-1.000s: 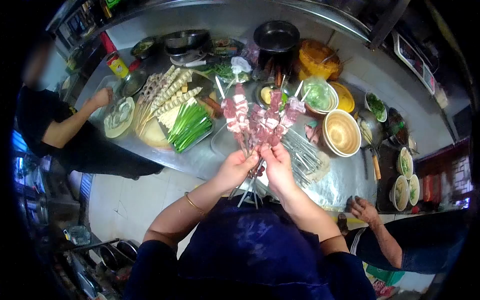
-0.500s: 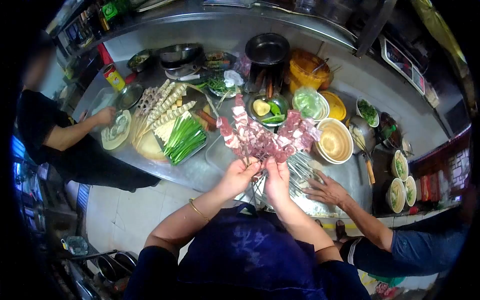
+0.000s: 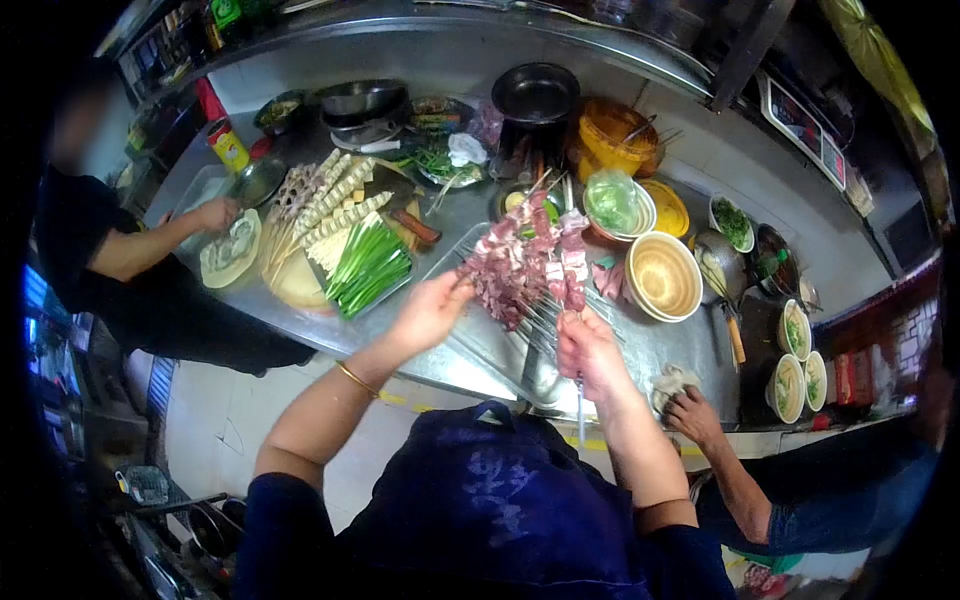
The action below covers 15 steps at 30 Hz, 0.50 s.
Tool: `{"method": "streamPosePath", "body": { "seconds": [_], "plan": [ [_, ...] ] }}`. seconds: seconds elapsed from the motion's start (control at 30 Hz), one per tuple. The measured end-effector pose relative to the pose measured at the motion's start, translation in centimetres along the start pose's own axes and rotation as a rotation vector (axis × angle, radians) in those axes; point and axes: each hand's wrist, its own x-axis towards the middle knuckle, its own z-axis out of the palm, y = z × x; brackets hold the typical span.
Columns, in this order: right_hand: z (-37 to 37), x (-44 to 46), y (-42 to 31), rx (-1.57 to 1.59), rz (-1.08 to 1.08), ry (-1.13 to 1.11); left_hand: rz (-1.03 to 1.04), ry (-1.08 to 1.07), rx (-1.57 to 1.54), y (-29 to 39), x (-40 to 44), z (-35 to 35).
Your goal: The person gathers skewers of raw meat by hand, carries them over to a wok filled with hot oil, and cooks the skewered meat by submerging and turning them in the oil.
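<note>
Steel worktop (image 3: 690,345) spans the kitchen, and over its near middle sits a bunch of raw meat skewers (image 3: 512,265), loaded ends pointing away from the wearer. One separate skewer (image 3: 572,258) stands just right of the bunch. The right hand (image 3: 588,350) is wrapped in a fist around its metal shaft below the meat, the bare end poking out beneath. The left hand (image 3: 432,308) has its fingertips against the bunch's left edge; whether they pinch anything cannot be told.

Likely risks: a meat piece could snag on its crowded neighbours and slide along its shaft if the single skewer is pulled sideways, and the bunch could slump if the left fingers support it only lightly. The pointed tips might also prick someone leaning close.

Both forearms reach forward, the left slanting inward with its elbow wide and a bracelet (image 3: 357,378) near the wrist, the right running straighter.

Farther out, green stalks (image 3: 370,265) lie to the left and a pale bowl (image 3: 665,275) stands to the right; nearer the edge, a co-worker's hand (image 3: 697,412) touches a cloth (image 3: 673,382).
</note>
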Motion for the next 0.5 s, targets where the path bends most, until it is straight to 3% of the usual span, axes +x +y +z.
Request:
{"method": "streamPosePath", "body": {
  "seconds": [0.1, 0.13, 0.23, 0.33, 0.43, 0.5],
  "plan": [
    [0.3, -0.9, -1.0, -0.263, -0.096, 0.051, 0.112, 0.034, 0.266, 2.6, -0.3, -4.2],
    [0.1, -0.3, -0.7, -0.371, -0.252, 0.055, 0.164, 0.037, 0.327, 2.7, -0.5, -4.8],
    [-0.1, -0.2, -1.8, -0.370, -0.203, 0.028, 0.203, -0.016, 0.361, 2.5, -0.1, -5.7],
    [1.7, 0.0, -1.2, -0.225, -0.266, 0.091, 0.093, -0.109, -0.412, 1.5, -0.5, -2.2],
    [3.5, 0.7, 0.7, -0.131, -0.399, 0.132, -0.162, -0.131, -0.925, 5.8, -2.9, 1.0],
    [4.8, 0.8, 2.0, -0.026, -0.461, 0.159, -0.227, -0.040, -1.054, 7.2, -3.8, 3.8]
  ]
}}
